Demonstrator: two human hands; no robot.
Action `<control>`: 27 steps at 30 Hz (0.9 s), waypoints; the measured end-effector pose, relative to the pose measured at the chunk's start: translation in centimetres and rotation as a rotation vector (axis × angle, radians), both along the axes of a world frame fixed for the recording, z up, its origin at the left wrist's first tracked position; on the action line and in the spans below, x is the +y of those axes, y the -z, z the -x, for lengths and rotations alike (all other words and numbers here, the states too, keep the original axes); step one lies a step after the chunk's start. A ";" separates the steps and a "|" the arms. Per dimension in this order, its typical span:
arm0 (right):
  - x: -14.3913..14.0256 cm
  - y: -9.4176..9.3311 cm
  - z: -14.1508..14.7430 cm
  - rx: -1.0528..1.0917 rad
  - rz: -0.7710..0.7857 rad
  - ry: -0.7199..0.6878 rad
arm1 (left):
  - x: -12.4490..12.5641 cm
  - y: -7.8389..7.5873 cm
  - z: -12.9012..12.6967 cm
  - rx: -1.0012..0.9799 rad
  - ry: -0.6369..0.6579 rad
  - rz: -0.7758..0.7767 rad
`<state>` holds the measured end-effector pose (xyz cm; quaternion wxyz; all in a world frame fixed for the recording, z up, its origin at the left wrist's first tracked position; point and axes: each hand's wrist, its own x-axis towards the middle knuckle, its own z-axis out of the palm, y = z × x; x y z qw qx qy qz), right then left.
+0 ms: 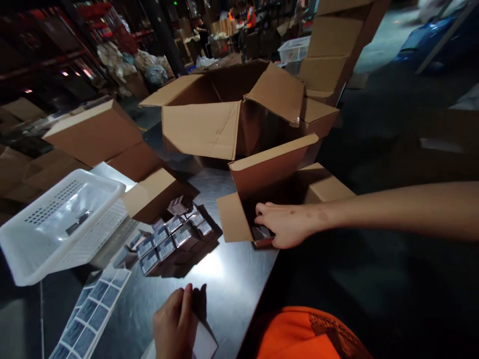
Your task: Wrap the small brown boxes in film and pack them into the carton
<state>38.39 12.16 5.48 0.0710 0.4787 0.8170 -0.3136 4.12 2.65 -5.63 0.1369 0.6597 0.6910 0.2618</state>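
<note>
Near the right edge of the worktop (232, 286), an open carton (267, 169) stands with its flaps spread, and the right hand (286, 224) is down inside it. The fingers are bent around a small dark box (262, 232) on the near side of the carton; whether they close on it cannot be told, as the palm covers most of it. Handling here would probably go best with the wrist kept above the near rim, the small box held squarely by its sides, and the flaps left unbent. A light hold seems wise, since thin card could dent.

On the near side of the worktop, the left hand (172, 319) is curled narrow, thumb upward, over some white paper (204, 336); I cannot tell whether it pinches the sheet.

What shows of the small dark box is a grey, faintly shiny face. Left of the carton, a cluster of similar boxes (164, 247) sits in uneven rows, dark-sided, with pale barcode labels facing up and nearward, their print too small to read.
</note>
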 end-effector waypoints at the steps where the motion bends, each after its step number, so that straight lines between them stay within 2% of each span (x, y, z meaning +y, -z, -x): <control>1: -0.8 0.2 0.3 -0.013 -0.083 -0.012 | 0.0 0.1 0.1 0.003 -0.009 -0.004; 4: -1.8 0.7 0.8 -0.117 -0.222 -0.017 | 0.4 0.2 0.6 0.025 -0.033 -0.005; 7: -0.3 1.0 -0.1 -0.214 -0.322 0.088 | 1.3 -0.5 1.0 0.083 -0.063 0.002; 12: 3.5 -0.5 -2.4 -0.286 -0.513 0.208 | 2.1 -3.9 0.1 0.107 -0.216 -0.074; 15: 2.8 -1.3 0.2 -0.263 -0.721 0.242 | 2.5 -5.9 -0.5 -0.042 -0.290 -0.049; 17: 0.9 -1.0 4.0 -0.078 -0.799 0.159 | 3.1 -6.5 -0.6 -0.090 -0.352 -0.047; 18: -0.3 -0.6 6.3 0.172 -0.771 0.091 | 3.4 -6.5 -0.6 -0.117 -0.379 -0.050; 19: -1.5 0.1 8.8 0.413 -0.673 0.014 | 3.6 -6.5 -0.6 -0.146 -0.397 -0.055; 20: -2.5 0.8 11.4 0.553 -0.517 -0.071 | 3.7 -6.5 -0.5 -0.174 -0.413 -0.064; 22: -3.5 2.5 16.3 0.704 -0.278 -0.152 | 3.7 -6.6 0.1 -0.256 -0.421 -0.082; 24: -3.1 4.0 20.1 0.781 -0.049 -0.113 | 3.1 -6.8 1.5 -0.389 -0.387 -0.098; 27: -1.7 5.1 23.0 0.873 0.186 -0.007 | 1.7 -7.1 4.8 -0.648 -0.237 -0.096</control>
